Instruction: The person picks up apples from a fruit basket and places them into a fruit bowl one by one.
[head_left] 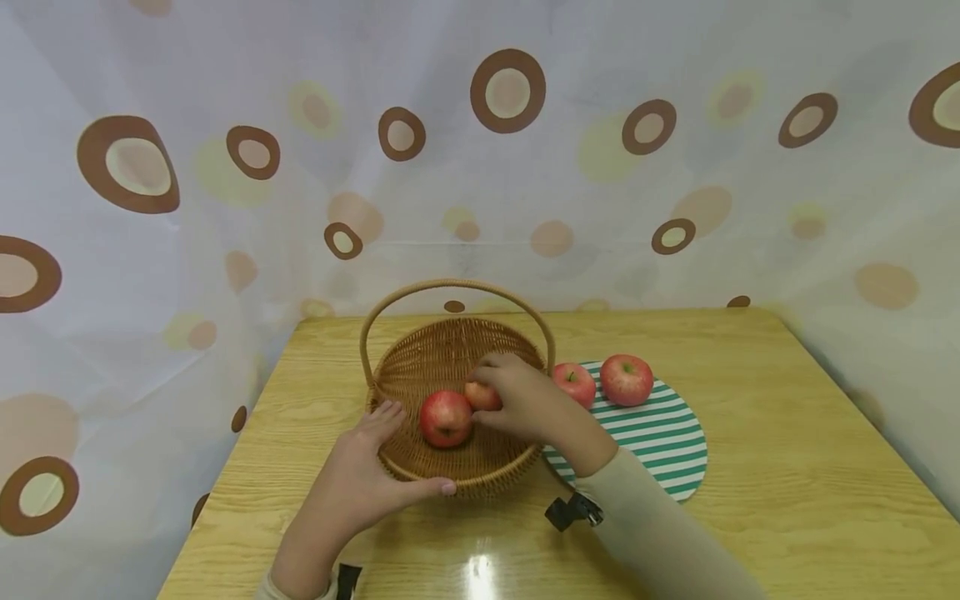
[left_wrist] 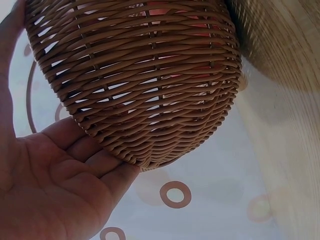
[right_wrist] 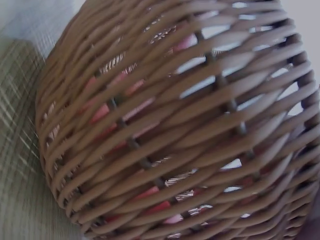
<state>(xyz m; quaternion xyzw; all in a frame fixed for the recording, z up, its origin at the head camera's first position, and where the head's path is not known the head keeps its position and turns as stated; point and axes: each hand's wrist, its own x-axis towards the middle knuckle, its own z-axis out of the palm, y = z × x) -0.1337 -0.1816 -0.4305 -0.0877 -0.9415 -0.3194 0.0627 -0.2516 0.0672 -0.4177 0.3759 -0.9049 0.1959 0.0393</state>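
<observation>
A round wicker basket (head_left: 427, 354) with an arched handle stands on the table. My left hand (head_left: 360, 475) spreads over its near left rim, thumb stretched along the front edge; in the left wrist view, the fingers of that hand (left_wrist: 70, 180) lie against the rim of the woven basket (left_wrist: 150, 90). Inside the basket, my right hand (head_left: 517, 398) holds a red apple (head_left: 482, 397), partly hidden by the fingers. Right beside it lies another red apple (head_left: 446, 418). The right wrist view has only the wicker side (right_wrist: 170, 130), with red showing through the gaps.
To the right of the basket, a round green-and-white striped placemat (head_left: 667, 442) carries two red apples, one at the back (head_left: 627, 380) and one (head_left: 574, 383) close to the basket. The wooden table (head_left: 780, 433) meets a patterned curtain (head_left: 562, 192) behind.
</observation>
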